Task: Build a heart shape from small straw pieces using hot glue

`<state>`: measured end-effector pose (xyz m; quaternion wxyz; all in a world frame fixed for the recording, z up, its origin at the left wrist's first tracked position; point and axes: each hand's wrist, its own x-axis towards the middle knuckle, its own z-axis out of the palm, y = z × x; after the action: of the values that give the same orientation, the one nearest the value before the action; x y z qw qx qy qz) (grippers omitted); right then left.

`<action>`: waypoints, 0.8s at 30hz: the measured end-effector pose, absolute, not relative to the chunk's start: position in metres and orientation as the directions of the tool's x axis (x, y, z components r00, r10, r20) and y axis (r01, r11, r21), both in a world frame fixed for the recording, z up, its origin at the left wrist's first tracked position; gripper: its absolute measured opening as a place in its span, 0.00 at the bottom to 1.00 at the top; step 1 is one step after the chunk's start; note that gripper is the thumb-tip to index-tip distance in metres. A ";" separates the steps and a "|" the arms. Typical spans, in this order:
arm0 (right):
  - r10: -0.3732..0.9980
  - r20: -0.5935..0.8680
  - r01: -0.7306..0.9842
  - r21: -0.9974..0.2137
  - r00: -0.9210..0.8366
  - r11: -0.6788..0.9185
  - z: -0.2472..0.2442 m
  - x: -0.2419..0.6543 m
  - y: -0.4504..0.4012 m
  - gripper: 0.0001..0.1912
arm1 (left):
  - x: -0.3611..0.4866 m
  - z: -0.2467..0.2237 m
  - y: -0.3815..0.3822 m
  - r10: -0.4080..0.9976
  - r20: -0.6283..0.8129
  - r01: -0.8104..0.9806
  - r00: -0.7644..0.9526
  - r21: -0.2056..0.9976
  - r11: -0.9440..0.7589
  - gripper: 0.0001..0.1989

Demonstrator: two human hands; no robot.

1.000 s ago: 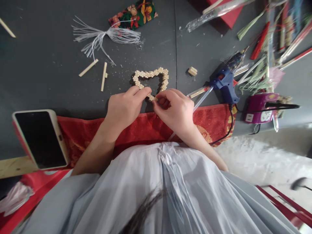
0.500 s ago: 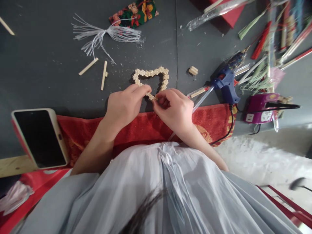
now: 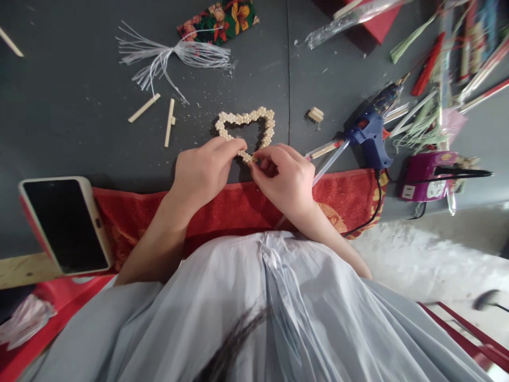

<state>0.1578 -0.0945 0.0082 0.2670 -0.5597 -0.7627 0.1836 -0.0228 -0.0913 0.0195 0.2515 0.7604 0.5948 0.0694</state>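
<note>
A heart-shaped ring of small cream beads or woven knots [image 3: 246, 116] rests at the middle of the dark table, its point toward me. My left hand [image 3: 209, 167] pinches the ring's lower left side between thumb and fingers. On the lower right side, close to the point, my right hand [image 3: 284, 175] grips the ring with thumb and forefinger, its other fingers curled in. The fingers hide parts of both lower sides. Under my wrists lies a red patterned towel [image 3: 226, 209] along the table's near edge.
A blue glue gun [image 3: 371, 135] with a clear stick lies right, beside a purple power socket block [image 3: 427, 178]. A phone [image 3: 66, 225] is at left. Farther off are a white string tassel [image 3: 199, 55], floral cloth [image 3: 228, 21], short wooden sticks [image 3: 170, 124] and a stick bundle [image 3: 315, 114].
Almost nothing differs. The heart-shaped ring's upper edge has shifted very slightly up and left, while both hands keep their grip in the same place.
</note>
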 end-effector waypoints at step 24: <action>0.920 0.219 0.674 -0.629 -0.324 0.387 0.005 0.165 -0.093 0.06 | -0.032 0.018 -0.092 0.942 -0.073 0.746 0.328 0.632 -0.211 0.21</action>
<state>0.1647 -0.0933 0.0048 0.2816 -0.5087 -0.7837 0.2183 -0.0321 -0.0917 0.0179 0.2940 0.7599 0.5552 0.1670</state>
